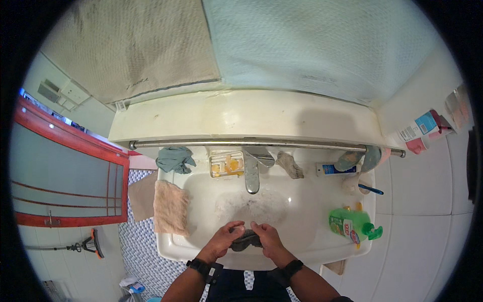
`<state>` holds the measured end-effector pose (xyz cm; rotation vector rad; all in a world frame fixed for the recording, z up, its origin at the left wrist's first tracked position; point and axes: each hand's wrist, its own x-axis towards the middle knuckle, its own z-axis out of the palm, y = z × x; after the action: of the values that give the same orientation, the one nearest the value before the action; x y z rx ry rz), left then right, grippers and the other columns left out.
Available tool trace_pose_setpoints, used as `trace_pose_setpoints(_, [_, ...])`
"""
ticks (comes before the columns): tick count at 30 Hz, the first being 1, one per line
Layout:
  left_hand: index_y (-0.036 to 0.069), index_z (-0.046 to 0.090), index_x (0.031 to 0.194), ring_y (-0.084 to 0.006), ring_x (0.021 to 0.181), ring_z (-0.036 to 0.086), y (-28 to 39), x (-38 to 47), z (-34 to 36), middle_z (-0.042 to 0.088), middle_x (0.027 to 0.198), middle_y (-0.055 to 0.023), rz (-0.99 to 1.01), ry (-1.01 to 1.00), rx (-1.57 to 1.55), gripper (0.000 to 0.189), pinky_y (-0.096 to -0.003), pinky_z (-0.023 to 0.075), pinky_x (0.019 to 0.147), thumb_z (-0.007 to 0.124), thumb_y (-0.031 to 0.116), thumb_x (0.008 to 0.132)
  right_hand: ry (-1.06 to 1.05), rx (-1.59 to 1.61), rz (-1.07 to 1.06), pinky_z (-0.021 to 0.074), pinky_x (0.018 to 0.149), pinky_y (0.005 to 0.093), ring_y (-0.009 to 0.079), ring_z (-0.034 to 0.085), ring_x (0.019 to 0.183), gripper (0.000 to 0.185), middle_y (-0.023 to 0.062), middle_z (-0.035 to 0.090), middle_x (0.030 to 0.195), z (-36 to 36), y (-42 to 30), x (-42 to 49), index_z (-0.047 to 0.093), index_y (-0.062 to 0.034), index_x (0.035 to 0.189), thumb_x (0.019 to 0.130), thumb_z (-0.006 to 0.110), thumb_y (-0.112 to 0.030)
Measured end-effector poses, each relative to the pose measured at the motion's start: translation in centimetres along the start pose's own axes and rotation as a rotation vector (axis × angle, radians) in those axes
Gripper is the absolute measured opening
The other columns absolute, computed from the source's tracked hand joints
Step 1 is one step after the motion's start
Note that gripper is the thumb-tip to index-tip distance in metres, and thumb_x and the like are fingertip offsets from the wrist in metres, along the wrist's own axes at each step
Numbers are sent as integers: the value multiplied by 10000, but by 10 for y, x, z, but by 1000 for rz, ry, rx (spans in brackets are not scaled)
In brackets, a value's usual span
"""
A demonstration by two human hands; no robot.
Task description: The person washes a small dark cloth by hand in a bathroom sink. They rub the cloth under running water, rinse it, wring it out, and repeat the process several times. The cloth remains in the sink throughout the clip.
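Note:
A dark wet cloth item, perhaps a sock [246, 241], is held between both hands over the front of the white washbasin [302, 226]. My left hand [225, 238] grips its left end and my right hand [267, 238] its right end, with the thumbs on top. Grey, sudsy water lies in the bowl below the metal faucet [252, 177]. A crumpled grey-brown cloth piece, sock-like [290, 165], rests on the rim right of the faucet.
On the basin's left are a teal cloth [175, 160] and a peach towel [171, 207]. A soap rack [226, 164] stands behind. To the right are a toothpaste tube [337, 169], a cup [351, 185] with a toothbrush, and a green pump bottle [349, 223]. A metal rail [302, 142] crosses behind.

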<state>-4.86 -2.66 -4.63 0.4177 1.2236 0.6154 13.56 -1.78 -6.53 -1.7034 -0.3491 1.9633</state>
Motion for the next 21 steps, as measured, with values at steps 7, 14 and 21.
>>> trace_pose_setpoints(7, [-2,544,1339,-193,1067,613,-10,-4,9,631,1173,-96,-101,-88,-28,438,-330,509,937,685,143,951,-79,-124,28,538,612,305,158,633,784,390,70,647,987,-8,7,-15,597,-26,1161,950,665,-347])
trace_pose_setpoints(14, [-13,583,1294,-179,1070,622,-17,-4,7,647,1193,-111,-60,-88,33,404,-310,515,910,693,165,948,-172,-149,-100,543,737,310,155,625,902,408,87,653,1034,-6,27,-9,584,-4,1209,990,604,-348])
trace_pose_setpoints(21, [-26,696,1115,-158,801,679,4,-9,-18,729,982,-98,-43,-38,27,262,-282,556,736,718,125,901,-220,-427,-501,519,695,289,129,626,852,412,85,679,986,-7,-19,1,612,-8,1184,1033,527,-381])
